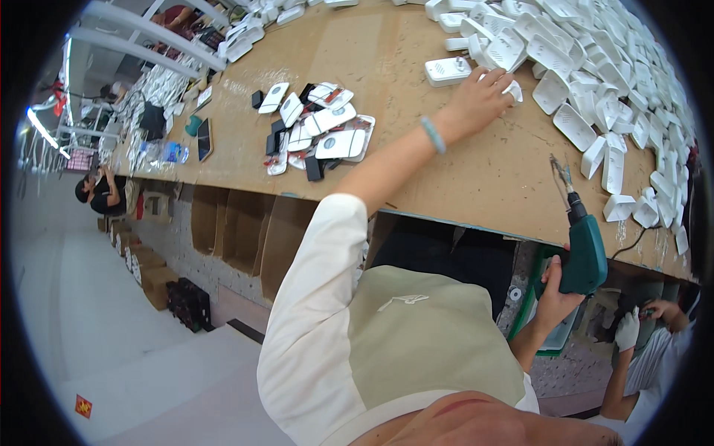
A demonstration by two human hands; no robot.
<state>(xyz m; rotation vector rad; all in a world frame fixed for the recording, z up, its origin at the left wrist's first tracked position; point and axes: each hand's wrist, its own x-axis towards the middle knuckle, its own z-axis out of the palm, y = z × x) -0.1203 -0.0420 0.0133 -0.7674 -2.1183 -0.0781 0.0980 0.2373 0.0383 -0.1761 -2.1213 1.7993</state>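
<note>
My left hand (480,100), with a pale bracelet at the wrist, reaches across the table. Its fingers are bent around a small white plastic piece (514,91), mostly hidden under them. Just beyond the hand lies a white plug-in casing (448,71) with metal prongs. Low on the right, past the table's front edge, my right hand (556,299) is wrapped around the handle of a green soldering gun (585,256). The gun's metal tip points away, over the tabletop.
White plastic shells (580,67) are heaped along the far right of the table (416,178). White covers with black blocks (327,137) lie left of centre, near a phone (204,140). A co-worker's gloved hand (628,331) shows at lower right. Cardboard boxes (245,230) stand below the edge.
</note>
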